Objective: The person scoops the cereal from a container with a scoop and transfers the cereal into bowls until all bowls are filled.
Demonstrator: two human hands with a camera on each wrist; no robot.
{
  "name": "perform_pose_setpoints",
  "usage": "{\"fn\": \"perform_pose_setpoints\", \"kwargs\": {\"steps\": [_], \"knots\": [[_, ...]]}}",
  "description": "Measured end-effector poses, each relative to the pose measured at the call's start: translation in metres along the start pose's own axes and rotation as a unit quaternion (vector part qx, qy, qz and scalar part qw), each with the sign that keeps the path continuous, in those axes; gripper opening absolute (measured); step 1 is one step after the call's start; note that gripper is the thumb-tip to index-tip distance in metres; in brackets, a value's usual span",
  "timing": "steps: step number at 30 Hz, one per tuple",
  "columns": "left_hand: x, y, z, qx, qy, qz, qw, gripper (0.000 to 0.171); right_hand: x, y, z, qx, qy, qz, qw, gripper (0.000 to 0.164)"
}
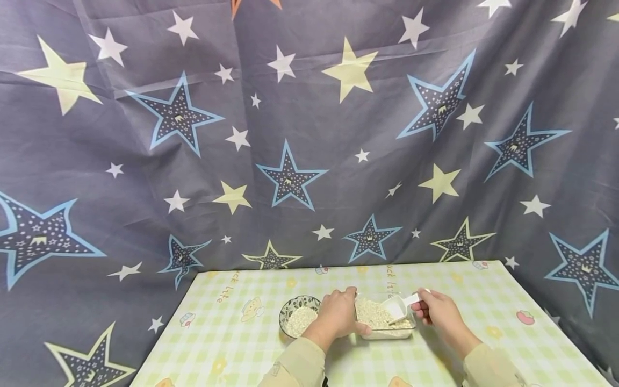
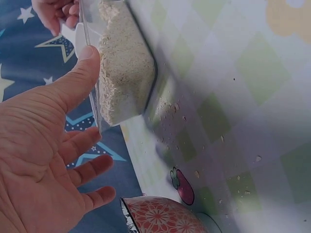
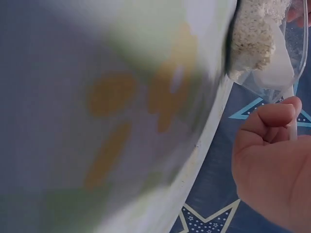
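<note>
A clear rectangular container (image 1: 387,334) of pale oat flakes (image 1: 371,314) stands on the table. My left hand (image 1: 337,314) grips its left end, with the thumb (image 2: 77,80) on the near side and the other fingers spread around the end. In my right hand (image 1: 441,314) is the handle of a white scoop (image 1: 396,308), pinched between thumb and fingers. The scoop's head dips into the oats at the container's right end. Left of my left hand, a patterned bowl (image 1: 285,310) also holds oat flakes; its outside looks red and floral in the left wrist view.
A checked green-and-white cloth (image 1: 232,333) with printed pictures covers the table. Loose flakes (image 2: 177,108) lie scattered on it between bowl and container. Behind the table hangs a dark curtain (image 1: 309,231) printed with stars.
</note>
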State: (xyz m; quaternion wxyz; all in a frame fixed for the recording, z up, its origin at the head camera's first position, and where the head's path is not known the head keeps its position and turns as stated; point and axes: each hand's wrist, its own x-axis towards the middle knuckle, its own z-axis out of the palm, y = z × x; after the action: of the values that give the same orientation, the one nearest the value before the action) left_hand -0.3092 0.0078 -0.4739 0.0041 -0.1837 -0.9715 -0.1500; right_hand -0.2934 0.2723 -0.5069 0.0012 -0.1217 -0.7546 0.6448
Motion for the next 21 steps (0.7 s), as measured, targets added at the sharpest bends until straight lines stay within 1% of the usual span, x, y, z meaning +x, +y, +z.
{"fn": "perform_pose_setpoints", "kwargs": {"steps": [4, 8, 12, 15, 16, 19, 21], "knots": [[0.0, 0.0, 0.0, -0.003, 0.0, -0.001, 1.0, 0.109, -0.002, 0.005, -0.001, 0.03, -0.011, 0.015, 0.999, 0.038], [-0.001, 0.0, 0.0, -0.009, 0.004, 0.002, 0.9999, 0.107, -0.004, 0.009, -0.003, 0.064, -0.026, 0.025, 0.997, 0.042], [-0.002, -0.001, 0.0, -0.018, 0.002, 0.008, 0.9998, 0.103, -0.006, 0.012, -0.007, 0.125, -0.035, 0.054, 0.99, 0.038], [-0.002, -0.001, 0.0, -0.018, 0.0, 0.012, 0.9998, 0.1, -0.007, 0.014, -0.011, 0.194, -0.045, 0.077, 0.977, 0.033], [-0.002, -0.001, 0.0, -0.017, -0.001, 0.014, 0.9998, 0.099, -0.007, 0.014, -0.013, 0.22, -0.05, 0.084, 0.971, 0.031], [-0.002, -0.002, 0.0, -0.011, 0.001, 0.019, 0.9998, 0.098, -0.009, 0.015, -0.016, 0.296, -0.067, 0.104, 0.947, 0.028], [-0.002, -0.002, 0.0, -0.009, 0.003, 0.02, 0.9997, 0.098, -0.009, 0.014, -0.018, 0.333, -0.077, 0.112, 0.933, 0.028]]}}
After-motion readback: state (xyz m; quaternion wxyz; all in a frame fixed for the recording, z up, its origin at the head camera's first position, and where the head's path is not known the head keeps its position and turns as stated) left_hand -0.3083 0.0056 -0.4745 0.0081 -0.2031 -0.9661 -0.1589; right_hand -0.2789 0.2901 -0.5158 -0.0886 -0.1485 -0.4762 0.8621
